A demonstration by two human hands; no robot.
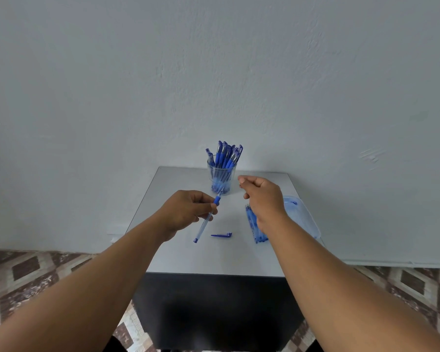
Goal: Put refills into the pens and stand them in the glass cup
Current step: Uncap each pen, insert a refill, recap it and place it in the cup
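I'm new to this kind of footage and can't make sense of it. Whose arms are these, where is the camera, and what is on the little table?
There is no machine here. One camera sits on a person's head and looks forward and down, so the two arms reaching in are that person's own.

The left hand holds a pen between its fingers, uncapped, tip pointing toward the glass cup. That cup stands at the far edge of the table and is full of capped blue pens. The right hand is raised with curled fingers; whether it pinches anything I cannot tell.

On the table lie a loose blue cap, a bundle of blue pens or refills partly behind the right wrist, and a clear plastic tray at the right edge.
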